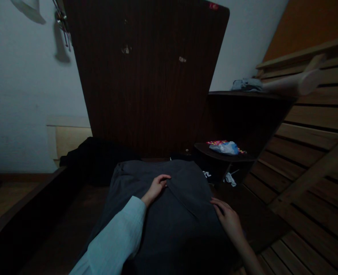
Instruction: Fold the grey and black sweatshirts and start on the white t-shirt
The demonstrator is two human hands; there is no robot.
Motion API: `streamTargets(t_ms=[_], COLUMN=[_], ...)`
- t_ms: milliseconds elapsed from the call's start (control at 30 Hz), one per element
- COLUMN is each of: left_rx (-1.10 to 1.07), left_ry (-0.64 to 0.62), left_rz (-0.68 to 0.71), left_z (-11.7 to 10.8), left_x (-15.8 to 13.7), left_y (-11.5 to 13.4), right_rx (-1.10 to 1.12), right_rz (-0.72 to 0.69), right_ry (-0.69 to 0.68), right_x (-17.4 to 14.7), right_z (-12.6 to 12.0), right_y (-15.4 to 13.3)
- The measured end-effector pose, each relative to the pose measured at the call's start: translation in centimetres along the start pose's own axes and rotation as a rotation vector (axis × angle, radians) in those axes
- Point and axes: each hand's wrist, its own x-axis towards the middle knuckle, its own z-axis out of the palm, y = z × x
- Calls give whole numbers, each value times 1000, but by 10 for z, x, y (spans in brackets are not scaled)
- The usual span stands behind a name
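Note:
A dark grey piece of clothing (180, 229) lies spread in front of me on the dark wooden surface; its exact kind is not clear. My left hand (156, 188), in a pale sleeve, is closed on the upper middle of the cloth, its fingertips pinching a fold. From those fingertips a long crease slants down to the right. At the right edge of the cloth, my right hand (228, 220) has its fingertips and thumb drawn together on the border. The near part of the cloth fades into shadow.
Black clothing (100, 160) is heaped behind on the left. A tall dark wooden panel (148, 84) rises at the back. To the right, a corner shelf (203, 148) carries a plastic bag (224, 148). Wooden slats (314, 137) lean at far right; a low board (51, 194) edges the left.

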Motion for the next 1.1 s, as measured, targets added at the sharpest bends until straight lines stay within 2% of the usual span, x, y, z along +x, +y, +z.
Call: streamTargets(t_ms=[233,433,633,767,833,900,1000,1033,1100], left_rx=[216,467,508,532,553,561,517,504,523], left_ry=[60,68,23,97,174,160,-37,-59,9], left_rz=[109,272,264,280,296,258,141,152,191], left_z=[-1,-2,-1,3,4,-1,-27,-41,-76], left_x=[5,4,1,0,-1,-2,-6,-8,-15], left_y=[-5,-3,-2,3,13,29,64,76,95], right_rx=[-8,-48,-170,-160,-69,10,38,39,43], right_rz=[6,32,41,-73,-142,-206,-283,-303,-325], right_ry=[6,-2,-120,-230,-285,-386,-535,-573,-619], right_x=[0,-1,10,34,47,58,66,68,73], right_z=[1,-1,-9,-13,-10,-2,15,23,39], right_y=[2,-7,-22,-67,-100,-132,-167,-175,-185])
